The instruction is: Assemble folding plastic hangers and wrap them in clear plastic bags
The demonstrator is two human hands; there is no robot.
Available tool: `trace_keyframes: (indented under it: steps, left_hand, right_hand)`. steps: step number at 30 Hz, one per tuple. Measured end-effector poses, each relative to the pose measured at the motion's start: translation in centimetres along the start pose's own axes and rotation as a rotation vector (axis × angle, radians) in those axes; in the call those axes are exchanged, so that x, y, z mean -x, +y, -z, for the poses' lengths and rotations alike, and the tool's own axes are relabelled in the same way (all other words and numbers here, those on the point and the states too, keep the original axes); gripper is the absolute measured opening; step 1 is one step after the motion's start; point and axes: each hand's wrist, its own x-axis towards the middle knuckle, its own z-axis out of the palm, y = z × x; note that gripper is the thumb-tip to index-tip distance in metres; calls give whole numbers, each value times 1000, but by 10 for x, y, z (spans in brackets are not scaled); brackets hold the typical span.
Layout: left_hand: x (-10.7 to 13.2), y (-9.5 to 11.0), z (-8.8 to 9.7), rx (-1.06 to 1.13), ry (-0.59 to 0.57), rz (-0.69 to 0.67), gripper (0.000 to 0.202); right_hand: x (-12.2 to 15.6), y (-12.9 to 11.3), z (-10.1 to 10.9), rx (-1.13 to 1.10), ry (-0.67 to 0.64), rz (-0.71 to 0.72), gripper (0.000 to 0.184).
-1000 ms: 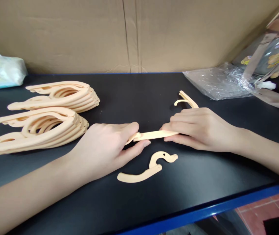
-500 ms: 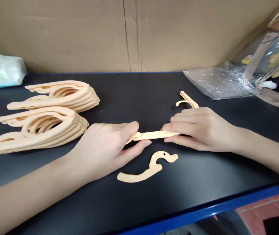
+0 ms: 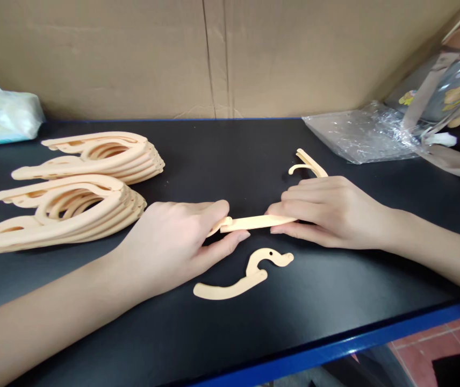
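Observation:
Between my hands runs a narrow beige plastic folding hanger part [image 3: 250, 222], seen edge-on just above the black tabletop. My left hand [image 3: 177, 239] is closed on its left end, where a small curved piece joins it, thumb below and fingers over. My right hand [image 3: 326, 212] pinches the other end. Behind the right hand's knuckles shows a forked beige piece [image 3: 311, 162]; whether it joins the held part is hidden. In front of my hands a curved hanger hook with one arm [image 3: 230, 290] lies flat on the table, touched by neither hand.
Two stacks of folded beige hangers, a rear stack [image 3: 121, 161] and a front stack [image 3: 105, 220], lie at the left. A tissue pack [image 3: 8, 118] is behind them. Clear plastic wrap [image 3: 359, 134] and a grey bag [image 3: 427, 91] sit at the right. Cardboard [image 3: 133, 59] stands behind the table.

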Motion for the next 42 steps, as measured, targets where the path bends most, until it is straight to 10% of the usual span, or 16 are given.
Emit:
trace_keyframes:
  steps: [42]
  left_hand:
    - [1,0,-2,-5,48,-47,41]
  right_hand:
    - [1,3,-2,-63,32,-9,23]
